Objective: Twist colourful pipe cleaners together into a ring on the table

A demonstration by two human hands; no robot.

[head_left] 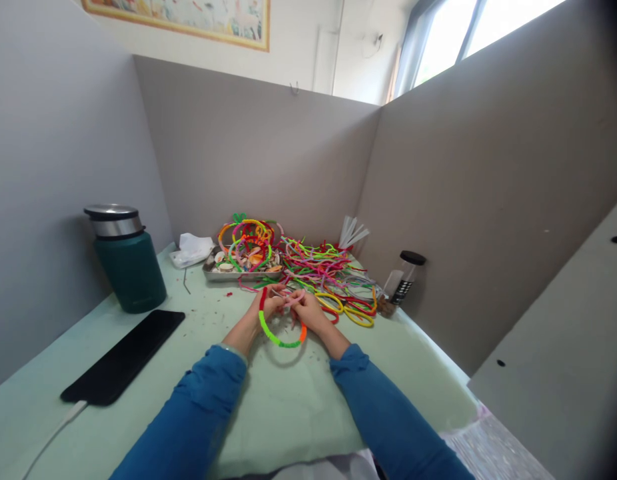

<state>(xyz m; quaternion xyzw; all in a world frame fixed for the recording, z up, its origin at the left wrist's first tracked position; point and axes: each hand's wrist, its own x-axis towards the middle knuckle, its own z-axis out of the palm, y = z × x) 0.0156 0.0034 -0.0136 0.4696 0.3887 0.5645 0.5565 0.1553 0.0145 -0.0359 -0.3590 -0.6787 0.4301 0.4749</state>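
A multicoloured pipe-cleaner ring [271, 337], with red, lime, green and orange sections, hangs below my two hands over the table. My left hand [264, 308] is closed at the ring's upper left, by the red section. At its upper right, my right hand [308, 312] pinches a pink piece of the ring near the orange section. The fingertips of both hands are close together around the pink part. Small details between the fingers are too fine to make out.
Behind the hands are a metal tray [223, 276] with coloured rings and a pile of pipe cleaners [318, 263]. A green bottle [130, 270], black phone [123, 357] and tissues [193, 249] lie left. A black-lidded jar [404, 279] stands right. Grey partitions [258, 147] surround the table.
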